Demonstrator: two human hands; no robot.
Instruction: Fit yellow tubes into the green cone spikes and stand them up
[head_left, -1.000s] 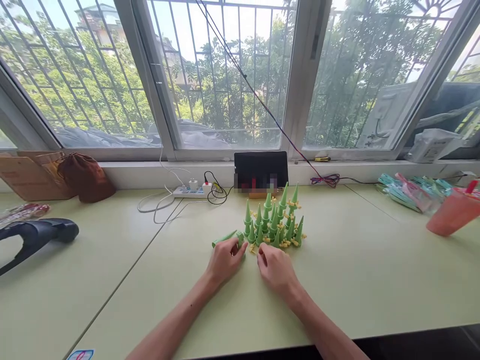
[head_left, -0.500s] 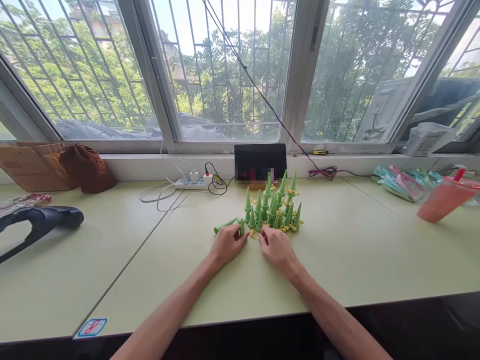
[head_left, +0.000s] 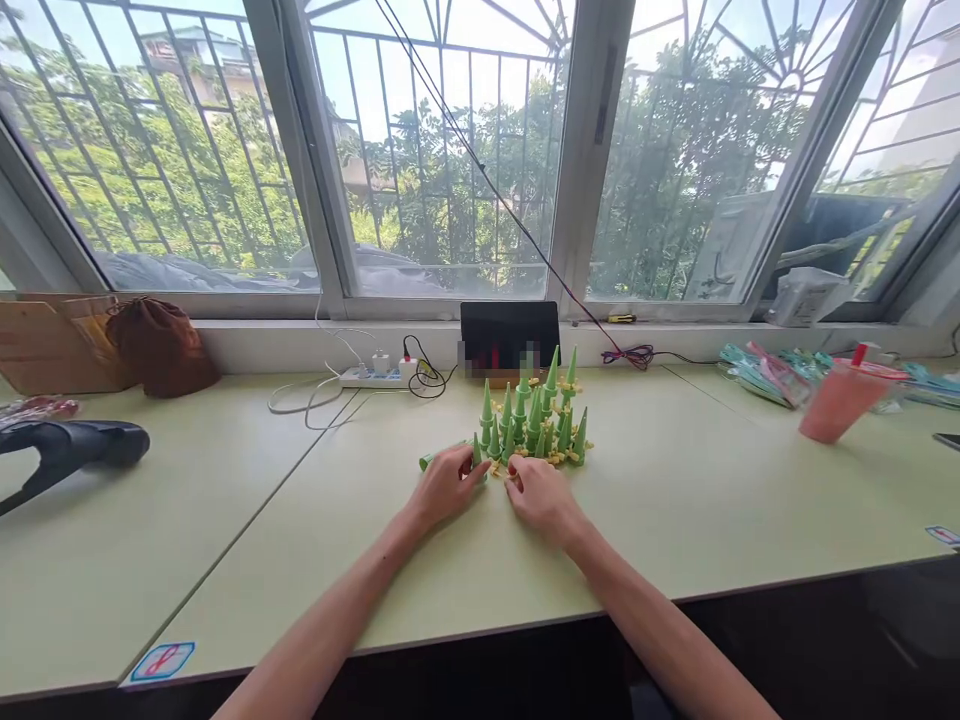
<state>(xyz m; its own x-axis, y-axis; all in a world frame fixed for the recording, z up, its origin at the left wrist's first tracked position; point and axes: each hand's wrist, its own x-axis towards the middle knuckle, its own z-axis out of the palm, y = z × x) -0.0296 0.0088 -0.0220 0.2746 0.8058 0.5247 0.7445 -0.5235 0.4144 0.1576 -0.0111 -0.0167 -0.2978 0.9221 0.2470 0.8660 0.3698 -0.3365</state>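
Note:
Several green cones with small yellow pieces around them stand in a cluster on the pale green table. My left hand is closed around a small green cone at the cluster's left front. Behind that hand, a green piece lies partly hidden. My right hand is pinched at the front of the cluster, beside small yellow pieces; what its fingertips hold is too small to make out.
Behind the cones stands a dark tablet. A power strip with cables is to its left. Farther left are a brown bag and a black curved object. A red drink cup and plastic packets are at the right.
The camera view has tilted up and turned slightly right, so the scene appears shifted. Both hands remain at the front of the cones, with little visible movement.

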